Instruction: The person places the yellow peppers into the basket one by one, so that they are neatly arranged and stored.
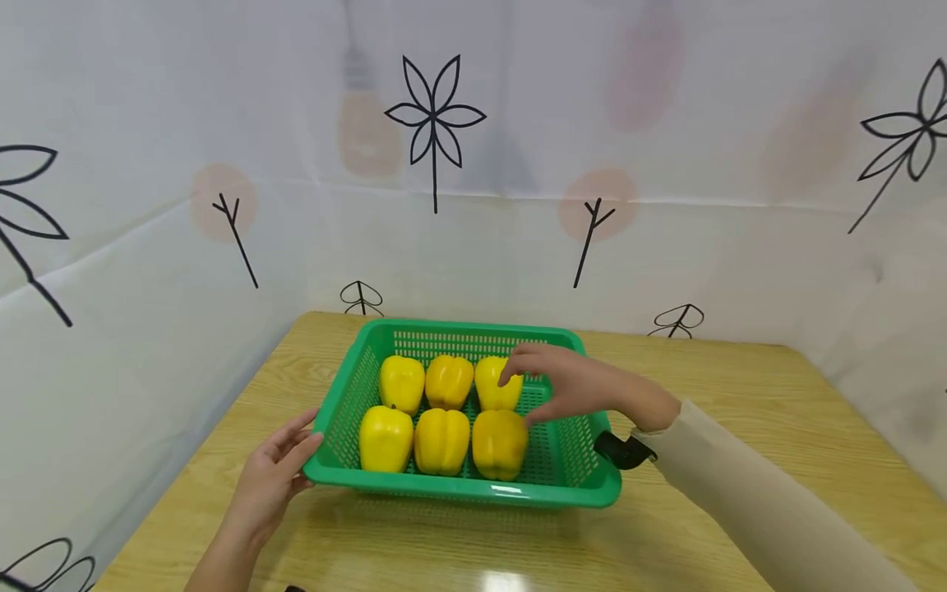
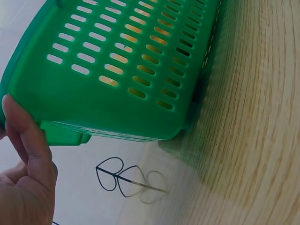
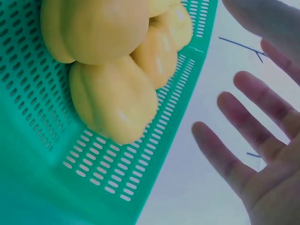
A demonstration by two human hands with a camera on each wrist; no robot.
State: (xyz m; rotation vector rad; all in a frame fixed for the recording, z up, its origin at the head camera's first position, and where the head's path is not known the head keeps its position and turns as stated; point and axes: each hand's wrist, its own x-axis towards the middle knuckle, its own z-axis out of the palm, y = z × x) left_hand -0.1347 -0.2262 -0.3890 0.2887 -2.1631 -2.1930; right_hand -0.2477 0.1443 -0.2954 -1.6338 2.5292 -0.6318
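A green plastic basket (image 1: 414,485) with slotted walls stands on the table. In it, several yellow bell peppers sit in two rows toward the left, among them a front right bell pepper (image 1: 500,448) and a back right one. My left hand (image 1: 268,473) pinches the rim at the basket's left front corner, thumb on top and fingers underneath. Over the basket's right part hovers my right hand (image 1: 565,380), close to the two rightmost peppers. Its fingers (image 3: 265,126) are spread and hold nothing in the right wrist view.
The wood-grain table (image 1: 710,403) extends on both sides of the basket. Behind and beside it hangs a white cloth (image 1: 510,255) printed with black plants. A dark band (image 1: 624,450) is worn at my right wrist, and a small dark object (image 1: 294,589) shows at the bottom edge.
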